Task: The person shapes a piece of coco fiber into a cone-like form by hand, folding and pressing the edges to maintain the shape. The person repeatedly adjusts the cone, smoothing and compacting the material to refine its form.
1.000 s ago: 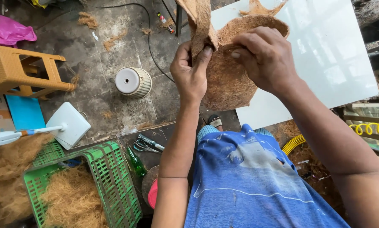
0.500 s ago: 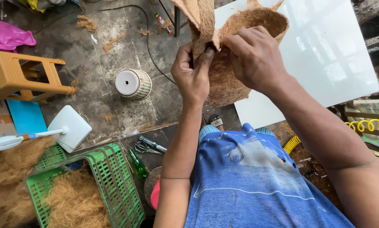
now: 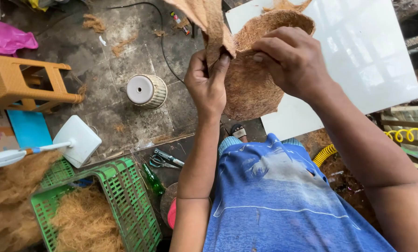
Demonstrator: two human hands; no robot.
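Two hands [image 3: 246, 74] — fibrous coir bowl [image 3: 255, 84]

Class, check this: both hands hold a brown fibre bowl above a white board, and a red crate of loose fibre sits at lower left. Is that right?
One detail is wrong: the crate is green, not red, as the head view shows. Both the left hand and right hand do hold the fibre bowl above the white board.

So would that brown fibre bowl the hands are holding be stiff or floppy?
Probably semi-stiff: the fibre bowl keeps its round shape between left hand and right hand. Likely light and rough, not slippery. The fibre sheet above droops, so it is floppier.
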